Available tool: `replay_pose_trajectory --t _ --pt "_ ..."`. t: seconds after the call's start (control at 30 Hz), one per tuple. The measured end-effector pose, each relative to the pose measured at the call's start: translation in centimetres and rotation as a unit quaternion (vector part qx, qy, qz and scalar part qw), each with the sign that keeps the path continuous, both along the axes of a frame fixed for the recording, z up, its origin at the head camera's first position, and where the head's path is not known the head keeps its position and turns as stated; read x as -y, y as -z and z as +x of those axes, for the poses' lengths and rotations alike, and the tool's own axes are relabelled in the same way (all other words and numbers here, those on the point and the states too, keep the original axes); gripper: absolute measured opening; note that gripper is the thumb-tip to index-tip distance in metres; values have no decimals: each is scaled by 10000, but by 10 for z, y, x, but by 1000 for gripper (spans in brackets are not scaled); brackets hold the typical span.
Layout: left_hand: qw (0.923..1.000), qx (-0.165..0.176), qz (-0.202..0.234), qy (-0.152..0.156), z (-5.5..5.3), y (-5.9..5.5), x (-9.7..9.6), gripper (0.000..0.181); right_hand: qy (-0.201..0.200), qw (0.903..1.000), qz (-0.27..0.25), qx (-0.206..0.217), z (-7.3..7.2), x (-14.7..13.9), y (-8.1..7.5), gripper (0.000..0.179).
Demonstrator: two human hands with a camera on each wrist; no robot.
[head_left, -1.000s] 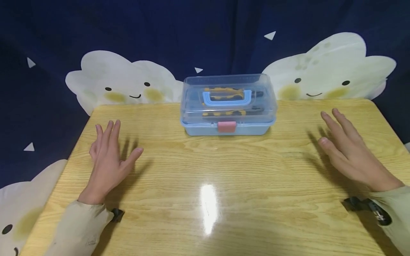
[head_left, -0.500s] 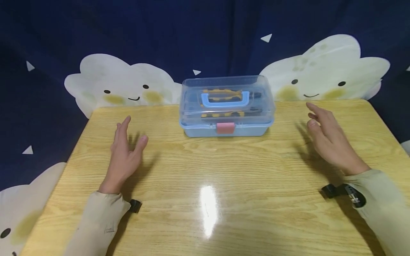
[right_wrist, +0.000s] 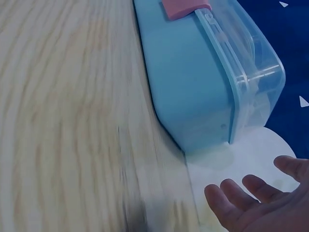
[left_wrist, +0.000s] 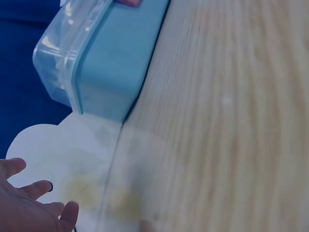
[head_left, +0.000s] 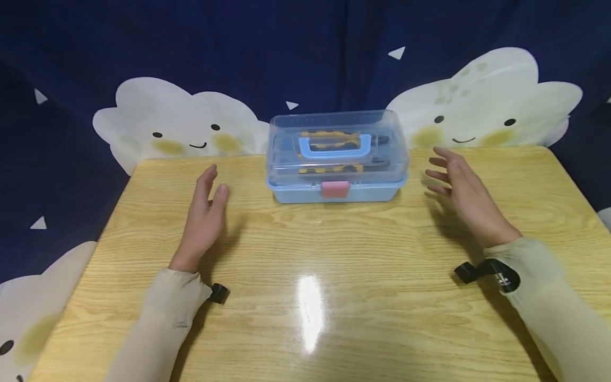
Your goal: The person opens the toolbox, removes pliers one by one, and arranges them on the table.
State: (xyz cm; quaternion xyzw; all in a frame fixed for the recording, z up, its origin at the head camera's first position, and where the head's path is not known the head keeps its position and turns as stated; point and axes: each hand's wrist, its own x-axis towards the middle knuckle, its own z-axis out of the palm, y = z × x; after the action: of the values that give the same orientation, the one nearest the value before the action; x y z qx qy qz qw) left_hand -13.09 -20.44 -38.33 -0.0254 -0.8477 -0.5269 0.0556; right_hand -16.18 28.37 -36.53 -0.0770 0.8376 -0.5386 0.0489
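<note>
A light blue plastic storage box [head_left: 296, 195] with a clear lid stands at the far edge of the table. Its lid is down, with a blue handle [head_left: 335, 154] on top and a pink latch [head_left: 335, 189] in front. Through the lid, yellow-and-black items [head_left: 331, 170] show, their kind unclear. My left hand [head_left: 202, 220] hovers left of the box, fingers relaxed and holding nothing. To the right of the box, my right hand [head_left: 470, 199] is raised with its fingers spread, also holding nothing. Neither hand touches the box; in both wrist views a gap separates fingers and box.
The wood-grain table [head_left: 267, 318] spreads in front of the box, with a bright light reflection on it. Directly behind hangs a dark blue curtain [head_left: 229, 42] printed with white clouds. Black wrist cameras [head_left: 219, 293] are strapped at both sleeves.
Both hands have moved inward and slightly forward, the left one rightward and the right one leftward, nearer to the box. The box has stayed in place with its lid down.
</note>
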Motion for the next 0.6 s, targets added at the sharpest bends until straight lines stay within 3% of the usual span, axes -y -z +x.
replay_pose_trajectory --t 0.4,0.6 --pt "9933 514 1030 101 -23 7 -32 65 153 9967 -773 203 -15 23 4 71" --pt "9900 449 1328 135 -32 8 -39 64 200 9914 -1261 296 -21 31 7 75"
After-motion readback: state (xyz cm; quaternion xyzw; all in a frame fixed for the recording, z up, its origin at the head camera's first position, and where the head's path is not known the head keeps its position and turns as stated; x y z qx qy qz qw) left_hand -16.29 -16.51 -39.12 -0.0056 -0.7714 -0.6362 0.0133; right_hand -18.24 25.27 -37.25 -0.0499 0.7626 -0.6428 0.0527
